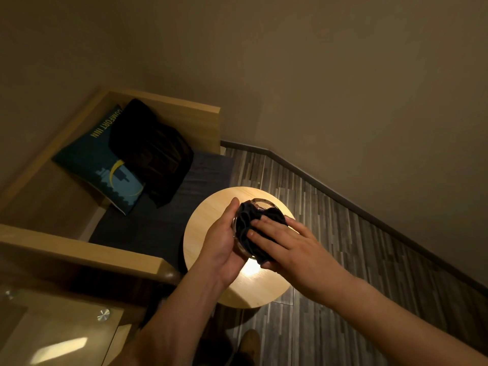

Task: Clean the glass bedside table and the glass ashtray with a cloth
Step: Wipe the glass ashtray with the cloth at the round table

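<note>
- The left hand (221, 241) cups the glass ashtray (260, 203) from its left side; the thumb lies along the upper rim, and the other fingers curl out of sight under the glass, so how they sit there cannot be told
- The ashtray is held up in the air over the round wooden stool (211, 215), tilted toward the camera; only parts of its clear rim show, at the top and along the lower left edge
- A dark cloth (250, 220) is bunched inside the ashtray and spills over its near side
- The right hand (287, 244) lies flat on the cloth, pressing it into the bowl; its fingers are stretched out and slightly spread, pointing left, with the thumb tucked under the cloth's lower edge
- The glass bedside table (66, 334) sits at the lower left, well apart from both hands; a round metal stud (103, 314) shows near its corner
- Behind the stool stands a wooden bench (79, 249) with a dark seat pad; a blue cushion (87, 157) printed "COMFORT INN" leans there, with a black bundle of fabric (150, 151) lying against it
- A bright patch of light falls on the stool just below the hands; a shoe (249, 342) shows on the striped floor (330, 260) at the bottom
</note>
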### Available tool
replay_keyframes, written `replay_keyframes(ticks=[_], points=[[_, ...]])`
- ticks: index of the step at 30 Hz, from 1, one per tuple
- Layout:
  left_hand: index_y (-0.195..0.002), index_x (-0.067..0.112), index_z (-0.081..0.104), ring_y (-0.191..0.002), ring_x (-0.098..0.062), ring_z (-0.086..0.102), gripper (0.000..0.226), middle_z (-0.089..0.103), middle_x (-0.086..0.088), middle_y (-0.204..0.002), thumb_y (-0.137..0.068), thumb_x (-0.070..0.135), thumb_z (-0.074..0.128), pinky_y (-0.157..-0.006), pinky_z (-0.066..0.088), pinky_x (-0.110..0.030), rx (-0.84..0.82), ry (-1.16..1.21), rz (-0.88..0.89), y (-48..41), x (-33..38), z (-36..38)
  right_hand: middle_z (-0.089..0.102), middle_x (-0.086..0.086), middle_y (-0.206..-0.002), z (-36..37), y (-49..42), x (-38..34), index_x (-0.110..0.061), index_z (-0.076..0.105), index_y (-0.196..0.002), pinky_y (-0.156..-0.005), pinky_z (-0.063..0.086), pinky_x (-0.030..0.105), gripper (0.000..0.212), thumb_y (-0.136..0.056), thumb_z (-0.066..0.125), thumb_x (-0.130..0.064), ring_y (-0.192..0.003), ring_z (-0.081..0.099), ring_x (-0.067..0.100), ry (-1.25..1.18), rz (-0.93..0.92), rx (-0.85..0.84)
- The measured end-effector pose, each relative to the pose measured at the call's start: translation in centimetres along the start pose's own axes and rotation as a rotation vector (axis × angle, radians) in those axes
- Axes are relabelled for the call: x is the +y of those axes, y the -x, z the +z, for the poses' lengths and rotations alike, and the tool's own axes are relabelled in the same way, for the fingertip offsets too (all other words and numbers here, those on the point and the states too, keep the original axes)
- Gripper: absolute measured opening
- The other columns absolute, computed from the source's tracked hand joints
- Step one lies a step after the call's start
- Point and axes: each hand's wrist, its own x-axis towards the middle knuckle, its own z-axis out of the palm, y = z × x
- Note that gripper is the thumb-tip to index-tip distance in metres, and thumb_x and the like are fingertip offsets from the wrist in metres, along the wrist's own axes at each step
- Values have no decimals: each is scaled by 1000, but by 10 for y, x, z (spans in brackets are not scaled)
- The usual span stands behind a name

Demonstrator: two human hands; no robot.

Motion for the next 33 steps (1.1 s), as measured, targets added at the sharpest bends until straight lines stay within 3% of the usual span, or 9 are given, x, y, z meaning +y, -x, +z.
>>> replay_keyframes(ticks=[4,9,15,20,24,26,29,33], points=[[-130,4,68,-119,-34,70,59,72,-21,-127,-103,52,49,-101,54,-47,33,57,38,-1,-17,-1,40,-4,-159,11,7,-11,-31,31,-154,-121,9,31,58,-98,39,-41,-149,29,15,-73,59,79],[-133,4,66,-127,-37,65,61,68,-23,-133,-102,53,49,-106,50,-47,12,156,-6,3,-35,-9,40,-5,-159,18,16,-4,-30,31,-154,-117,17,35,60,-97,37,-46,-149,20,9,-16,-6,36],[-135,4,65,-124,-36,67,60,70,-23,-131,-101,51,50,-111,47,-48,13,240,35,6,-43,2,36,-1,-162,14,8,-21,-26,37,-153,-119,13,36,57,-101,31,-49,-153,17,12,-325,125,101],[-128,7,71,-113,-33,73,55,74,-20,-124,-100,50,51,-100,52,-44,-17,294,31,7,-46,6,31,-8,-164,4,0,-43,-29,34,-155,-114,-8,19,60,-99,23,-47,-149,5,0,-378,256,103],[-122,4,75,-109,-33,73,49,72,-20,-124,-94,40,55,-92,57,-43,-134,328,7,6,-32,-1,29,-8,-164,-13,0,-18,-29,34,-155,-114,-3,19,60,-100,28,-51,-146,4,-5,-424,142,-41],[-125,4,73,-111,-35,71,52,70,-20,-126,-90,38,54,-96,57,-45,-187,326,-22,5,-24,-1,26,-12,-165,-25,2,-4,-33,33,-155,-118,2,22,58,-101,28,-54,-150,4,-6,-390,51,-89],[-126,5,72,-121,-37,62,56,66,-20,-132,-87,41,54,-109,44,-48,-236,299,-58,7,-15,4,21,-17,-166,-44,2,7,-38,28,-157,-124,8,32,56,-104,24,-56,-152,10,-5,-346,-18,-137],[-129,8,69,-122,-37,59,56,63,-20,-133,-90,42,50,-102,45,-50,-298,305,-94,9,-9,8,27,-20,-162,-65,-2,23,-43,30,-155,-119,18,34,47,-108,27,-46,-147,24,-2,-226,-110,-163]])
